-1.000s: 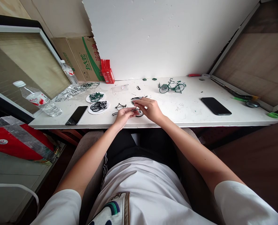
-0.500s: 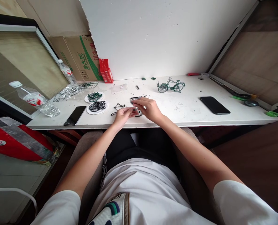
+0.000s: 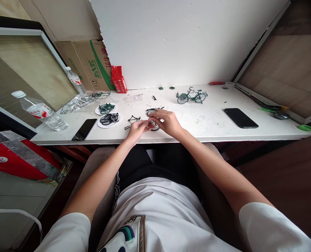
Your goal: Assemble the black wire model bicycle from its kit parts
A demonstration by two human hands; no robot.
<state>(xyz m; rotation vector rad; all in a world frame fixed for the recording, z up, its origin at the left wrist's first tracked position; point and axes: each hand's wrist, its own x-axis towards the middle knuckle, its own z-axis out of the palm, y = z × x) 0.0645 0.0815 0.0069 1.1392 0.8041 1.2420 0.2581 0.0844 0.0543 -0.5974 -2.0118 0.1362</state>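
The person's left grip (image 3: 137, 131) appears closed, fingertips pinched around a small dark part (image 3: 150, 122), its shape too small to tell. The right grip (image 3: 169, 123) is bent over it, thumb and forefinger close together at the same spot; whether it too holds something cannot be told. Both meet above the near edge of the white bench (image 3: 213, 120).

Judged from how things lie, the work on these small parts is only partly done. The black pieces are separate: by the fingers a spoked wheel (image 3: 155, 127) shows, partly covered, and it is unclear whether it is held or rests on the bench. A second wheel (image 3: 150, 112) lies just beyond, half hidden by the right fingers. To the left are a thin black frame (image 3: 133, 119), with no wheels on it, and a slim black strip (image 3: 127, 127). These look light and spindly, and probably need a gentle touch.

Farther left, a white plate (image 3: 99, 124) carries more black pieces (image 3: 109, 119), and another bears green ones (image 3: 106, 108); these seem not yet used. At the back right a green toy bicycle (image 3: 192, 97) stands upright on two wheels, with handlebars and rack, seemingly complete.
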